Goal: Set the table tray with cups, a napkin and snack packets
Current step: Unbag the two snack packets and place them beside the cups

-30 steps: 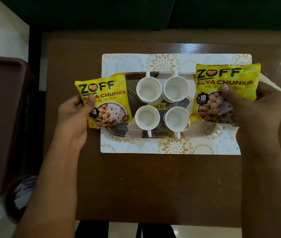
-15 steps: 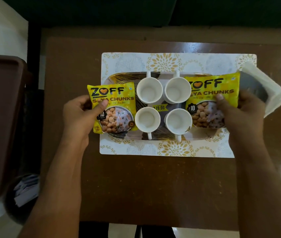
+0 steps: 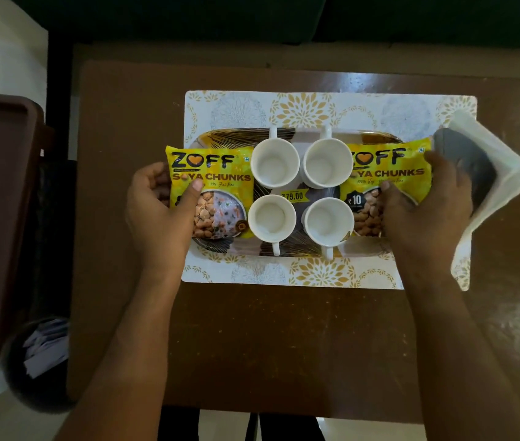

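- The tray (image 3: 287, 249) lies on a patterned placemat (image 3: 303, 106) on the brown table (image 3: 284, 338), with mat border showing along its far and near sides.
- Four white cups (image 3: 296, 192) stand in a tight two-by-two block at the tray's middle, handles pointing outward, far and near.
- The left hand (image 3: 160, 211) grips the left snack packet (image 3: 217, 186), thumb on its face and fingers curled behind its outer edge; the packet's inner edge touches the left cups.
- The right hand (image 3: 424, 211) clasps the right snack packet (image 3: 389, 173), which tucks against the right cups.
- A folded white napkin (image 3: 503, 173) overhangs the mat's right edge, just beside the right hand.
- Bare tabletop lies open toward the near edge.
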`<state>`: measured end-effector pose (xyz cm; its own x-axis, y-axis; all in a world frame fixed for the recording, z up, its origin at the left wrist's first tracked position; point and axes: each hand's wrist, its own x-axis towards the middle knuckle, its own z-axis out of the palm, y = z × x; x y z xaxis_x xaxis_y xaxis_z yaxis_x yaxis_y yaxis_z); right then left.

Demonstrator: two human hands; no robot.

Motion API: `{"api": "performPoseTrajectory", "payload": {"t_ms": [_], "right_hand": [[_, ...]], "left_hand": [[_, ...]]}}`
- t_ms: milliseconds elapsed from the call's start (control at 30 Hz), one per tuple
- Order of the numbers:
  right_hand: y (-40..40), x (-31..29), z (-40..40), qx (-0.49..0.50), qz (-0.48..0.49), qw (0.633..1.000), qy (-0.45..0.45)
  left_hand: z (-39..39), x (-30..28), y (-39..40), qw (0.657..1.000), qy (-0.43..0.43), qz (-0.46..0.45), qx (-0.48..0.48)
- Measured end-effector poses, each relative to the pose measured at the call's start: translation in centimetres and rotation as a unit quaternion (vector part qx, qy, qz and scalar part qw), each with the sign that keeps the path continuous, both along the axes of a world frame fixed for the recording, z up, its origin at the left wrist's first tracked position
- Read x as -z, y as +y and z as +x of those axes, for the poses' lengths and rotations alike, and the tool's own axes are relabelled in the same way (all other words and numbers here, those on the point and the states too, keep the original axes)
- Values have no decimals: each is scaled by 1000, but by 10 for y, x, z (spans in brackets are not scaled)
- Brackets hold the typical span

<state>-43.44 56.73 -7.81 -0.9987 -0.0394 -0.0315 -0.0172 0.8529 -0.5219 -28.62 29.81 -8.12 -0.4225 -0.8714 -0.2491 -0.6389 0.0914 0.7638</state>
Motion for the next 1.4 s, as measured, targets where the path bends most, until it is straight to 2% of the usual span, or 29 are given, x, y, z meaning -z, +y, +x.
{"api": "performPoseTrajectory", "payload": {"t_ms": [100, 200, 300, 400, 600, 1400], "right_hand": [[-4, -5, 11, -4, 16, 994, 105], [-13, -8, 29, -29, -23, 984, 176], [-26, -7, 59, -84, -46, 985, 140], [-29, -2, 82, -122, -38, 988, 91], [-30, 6, 96, -139, -22, 989, 53], [-38, 5, 91, -118, -28, 991, 55]], "left_hand": [[2, -18, 20, 991, -5, -133, 15], [2, -32, 50, 983, 18, -158, 93], [4, -33, 84, 973, 8, -121, 196], [7, -28, 105, 966, -5, -98, 240], [7, -22, 111, 971, -25, -91, 220], [1, -19, 101, 967, -2, -76, 245]]}}
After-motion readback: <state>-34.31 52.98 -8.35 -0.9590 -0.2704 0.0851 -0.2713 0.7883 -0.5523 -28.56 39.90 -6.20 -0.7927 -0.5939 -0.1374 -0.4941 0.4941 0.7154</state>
